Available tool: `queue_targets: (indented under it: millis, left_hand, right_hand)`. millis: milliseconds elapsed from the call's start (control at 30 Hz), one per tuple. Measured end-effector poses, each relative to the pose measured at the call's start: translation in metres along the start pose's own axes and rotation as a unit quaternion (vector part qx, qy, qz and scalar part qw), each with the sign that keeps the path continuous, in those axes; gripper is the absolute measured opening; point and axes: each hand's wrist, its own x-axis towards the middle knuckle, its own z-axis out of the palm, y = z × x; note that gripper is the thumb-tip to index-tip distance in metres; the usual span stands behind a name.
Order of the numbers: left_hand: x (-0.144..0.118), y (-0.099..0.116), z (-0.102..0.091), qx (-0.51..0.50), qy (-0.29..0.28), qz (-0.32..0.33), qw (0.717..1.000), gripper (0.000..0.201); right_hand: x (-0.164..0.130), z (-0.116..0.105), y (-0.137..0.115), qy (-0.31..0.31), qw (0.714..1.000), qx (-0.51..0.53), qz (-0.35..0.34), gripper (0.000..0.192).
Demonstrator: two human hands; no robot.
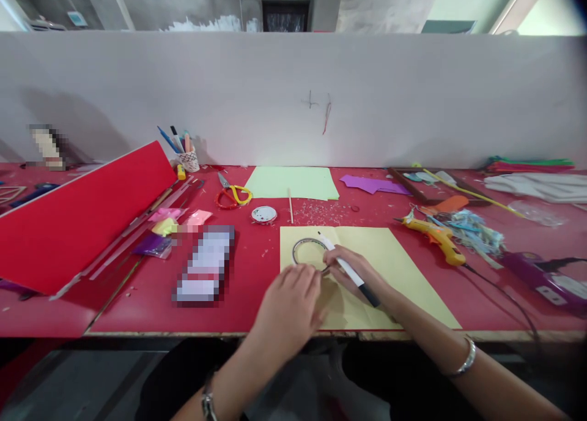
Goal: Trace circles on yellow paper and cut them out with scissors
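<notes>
A pale yellow sheet (pixel 398 286) lies on the red table in front of me. On it lies a thin grey ring (pixel 296 245), probably a tape roll or hoop. My left hand (pixel 293 298) has its fingers curled at the ring's lower left edge; the fingertips are partly hidden. My right hand (pixel 355 271) grips a white pen (pixel 349 270) with a dark end, tilted so its tip points up and left, just beyond the ring's upper right. The fingers of this hand also sit close to the ring's right side.
Left of the sheet lie a blurred phone (pixel 206 265), scissors (pixel 233 196) and a white round disc (pixel 264 214). A red board (pixel 92 219) leans at far left. Right are a yellow glue gun (pixel 435 237) with its cord and ribbon scraps (pixel 474 228). Green paper (pixel 291 182) lies behind.
</notes>
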Motion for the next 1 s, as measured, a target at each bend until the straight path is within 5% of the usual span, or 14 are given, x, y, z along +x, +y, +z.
queue_targets:
  millis: [100,200,367,700,1000]
  left_hand:
    - [0.002,0.021,0.023,0.0,-0.031,-0.042,0.999,0.069]
    - [-0.001,0.018,0.031,-0.005,-0.054,-0.081,0.995,0.074]
    - [-0.004,0.008,0.029,-0.024,-0.041,-0.088,0.995,0.067]
    - [-0.012,0.005,0.036,-0.042,-0.02,-0.099,0.994,0.079]
    - [-0.005,0.006,0.029,-0.035,-0.048,-0.086,0.995,0.078]
  right_hand:
    - [0.0,0.0,0.003,0.05,0.999,0.006,0.007,0.014]
    - [-0.001,-0.001,0.004,0.043,0.999,-0.015,0.019,0.019]
    - [-0.001,-0.002,0.002,-0.013,0.998,-0.007,0.068,0.022]
    - [-0.001,-0.001,0.007,-0.001,0.998,-0.034,0.059,0.025]
    - [0.002,-0.003,0.003,0.022,0.994,0.056,0.087,0.015]
